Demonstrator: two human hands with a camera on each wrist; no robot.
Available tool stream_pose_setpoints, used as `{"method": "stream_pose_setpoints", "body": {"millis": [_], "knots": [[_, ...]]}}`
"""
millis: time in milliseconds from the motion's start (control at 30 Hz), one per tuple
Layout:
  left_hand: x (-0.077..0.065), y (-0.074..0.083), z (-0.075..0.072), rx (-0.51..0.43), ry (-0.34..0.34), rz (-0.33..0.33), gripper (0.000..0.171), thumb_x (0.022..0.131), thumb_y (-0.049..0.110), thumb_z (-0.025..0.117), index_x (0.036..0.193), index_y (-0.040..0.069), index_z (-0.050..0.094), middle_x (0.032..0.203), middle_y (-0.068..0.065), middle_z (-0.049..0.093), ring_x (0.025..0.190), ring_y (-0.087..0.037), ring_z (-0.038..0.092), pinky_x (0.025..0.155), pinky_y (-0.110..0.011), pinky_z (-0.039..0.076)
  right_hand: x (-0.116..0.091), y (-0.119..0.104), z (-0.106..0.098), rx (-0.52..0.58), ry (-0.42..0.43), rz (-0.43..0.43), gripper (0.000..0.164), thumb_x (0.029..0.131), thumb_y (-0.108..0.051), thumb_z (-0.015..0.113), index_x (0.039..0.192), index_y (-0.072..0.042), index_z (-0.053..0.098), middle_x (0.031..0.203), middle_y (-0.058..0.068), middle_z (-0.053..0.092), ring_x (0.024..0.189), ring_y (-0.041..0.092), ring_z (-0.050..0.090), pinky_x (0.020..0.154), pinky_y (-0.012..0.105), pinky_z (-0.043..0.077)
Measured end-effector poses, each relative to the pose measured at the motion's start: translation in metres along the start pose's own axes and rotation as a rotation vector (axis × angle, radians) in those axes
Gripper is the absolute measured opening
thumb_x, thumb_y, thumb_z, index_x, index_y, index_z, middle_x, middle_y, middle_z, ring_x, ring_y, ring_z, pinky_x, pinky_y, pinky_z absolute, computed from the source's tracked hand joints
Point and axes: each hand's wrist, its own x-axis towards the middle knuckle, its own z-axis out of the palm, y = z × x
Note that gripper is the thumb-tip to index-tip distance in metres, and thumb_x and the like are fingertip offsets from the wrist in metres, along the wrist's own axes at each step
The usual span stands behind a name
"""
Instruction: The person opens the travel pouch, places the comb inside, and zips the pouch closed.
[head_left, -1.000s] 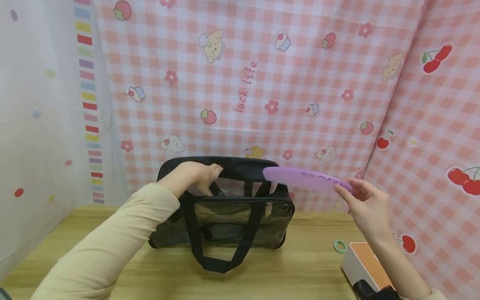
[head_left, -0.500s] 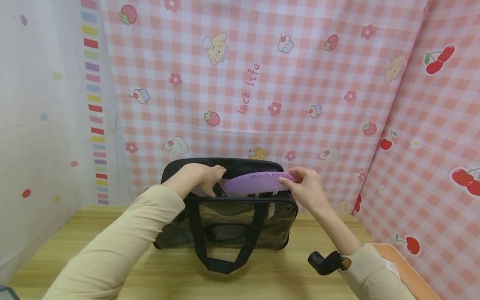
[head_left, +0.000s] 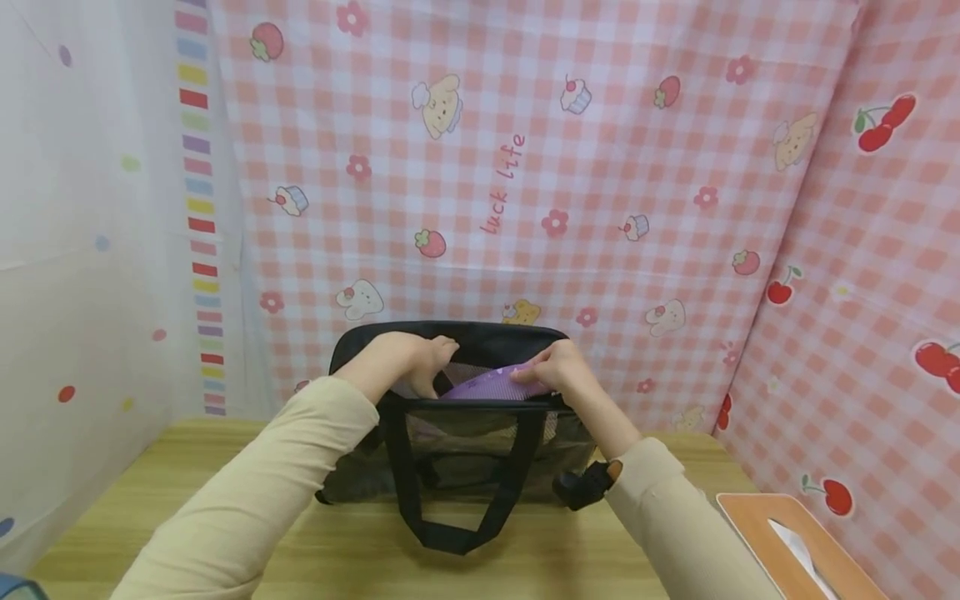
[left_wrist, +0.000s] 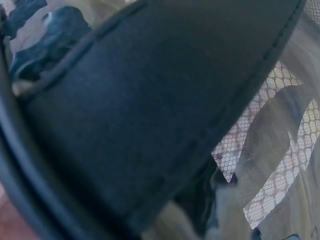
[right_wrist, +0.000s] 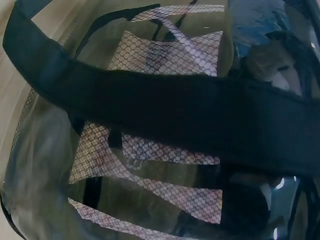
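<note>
Comb (head_left: 486,384) lower in bag (head_left: 356,479) than earlier, left end down | front rim (head_left: 465,405): best eased past, unscraped | right hand (head_left: 555,367) pinching comb | left hand (head_left: 418,360) over bag, grip hidden, cannot tell | back panel (head_left: 487,342): best held spread

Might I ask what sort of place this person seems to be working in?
Probably a small, cloth-screened tabletop booth: a pink gingham cloth hangs behind the wood-grain table, and a white spotted cloth closes its left side.
</note>
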Motion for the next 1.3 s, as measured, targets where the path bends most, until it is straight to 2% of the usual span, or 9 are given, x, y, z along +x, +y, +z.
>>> {"method": "stream_pose_setpoints", "body": {"millis": [100,300,400,600,667,733,933,1033,1300], "knots": [[-0.017,0.008,-0.012,-0.034,-0.016,-0.009,0.105,0.079,0.056,0.06,0.147,0.004,-0.001,0.154,-0.015,-0.001,0.142,-0.026,0.003,0.114,-0.038,0.022,0.001,-0.005,0.002,-0.033,-0.033,0.024,0.026,0.073,-0.02,0.078,0.087,0.001,0.072,0.092,0.013,0.07,0.067,0.011,0.061,0.073,0.027,0.052],[0.044,-0.027,0.024,0.031,0.024,-0.021,0.116,0.069,0.073,0.055,0.147,0.011,-0.004,0.154,-0.011,-0.001,0.142,-0.026,0.006,0.111,-0.042,0.028,0.0,-0.005,0.001,-0.211,-0.012,-0.052,0.031,0.077,-0.022,0.074,0.097,0.001,0.069,0.082,0.014,0.071,0.072,0.022,0.069,0.061,0.027,0.053],[0.044,-0.028,0.026,0.031,0.015,-0.029,0.112,0.073,0.069,0.055,0.147,0.009,-0.005,0.154,-0.012,-0.002,0.142,-0.028,0.005,0.111,-0.043,0.027,-0.001,-0.003,0.0,-0.16,0.011,-0.133,0.03,0.077,-0.018,0.074,0.098,0.003,0.068,0.086,0.017,0.07,0.074,0.025,0.069,0.055,0.025,0.053],[-0.073,0.033,-0.04,-0.128,-0.016,-0.046,0.086,0.089,0.035,0.058,0.145,-0.003,0.005,0.152,-0.02,0.005,0.141,-0.031,0.011,0.112,-0.041,0.026,-0.005,-0.004,0.001,-0.101,0.074,-0.302,0.028,0.076,-0.017,0.074,0.097,0.002,0.07,0.092,0.018,0.07,0.079,0.024,0.068,0.066,0.03,0.056],[-0.107,0.047,-0.055,-0.222,0.062,-0.033,0.074,0.09,0.023,0.058,0.143,-0.005,0.015,0.15,-0.022,0.016,0.139,-0.032,0.019,0.112,-0.041,0.027,-0.008,-0.006,0.002,-0.098,0.082,-0.332,0.029,0.077,-0.018,0.073,0.099,0.001,0.069,0.094,0.017,0.07,0.085,0.025,0.068,0.072,0.033,0.056],[-0.117,0.041,-0.051,-0.326,0.206,0.001,0.069,0.088,0.024,0.062,0.14,-0.005,0.027,0.145,-0.022,0.029,0.134,-0.033,0.03,0.109,-0.043,0.032,-0.011,-0.009,0.003,-0.087,0.079,-0.347,0.031,0.078,-0.019,0.073,0.101,0.0,0.068,0.095,0.016,0.07,0.086,0.025,0.068,0.074,0.035,0.056],[-0.152,0.024,-0.017,-0.582,0.752,-0.004,0.046,0.078,0.027,0.071,0.115,0.001,0.061,0.115,-0.016,0.062,0.109,-0.031,0.057,0.093,-0.044,0.047,-0.021,-0.014,0.006,-0.073,0.047,-0.402,0.033,0.079,-0.019,0.072,0.105,0.0,0.067,0.097,0.016,0.07,0.087,0.024,0.068,0.073,0.034,0.057],[-0.173,0.021,0.005,-0.678,0.909,-0.071,0.042,0.076,0.024,0.073,0.11,0.001,0.064,0.112,-0.017,0.064,0.104,-0.034,0.06,0.089,-0.046,0.05,-0.024,-0.016,0.008,-0.075,0.043,-0.427,0.033,0.079,-0.019,0.072,0.105,0.0,0.067,0.098,0.015,0.07,0.088,0.024,0.068,0.074,0.033,0.056],[-0.203,0.021,0.074,-0.63,1.257,-0.181,0.051,0.059,0.017,0.083,0.105,0.003,0.065,0.101,-0.014,0.067,0.084,-0.028,0.065,0.073,-0.036,0.055,-0.022,-0.034,0.032,-0.069,0.02,-0.477,0.031,0.079,-0.019,0.072,0.104,-0.001,0.067,0.097,0.014,0.07,0.088,0.023,0.068,0.074,0.032,0.056]]}}
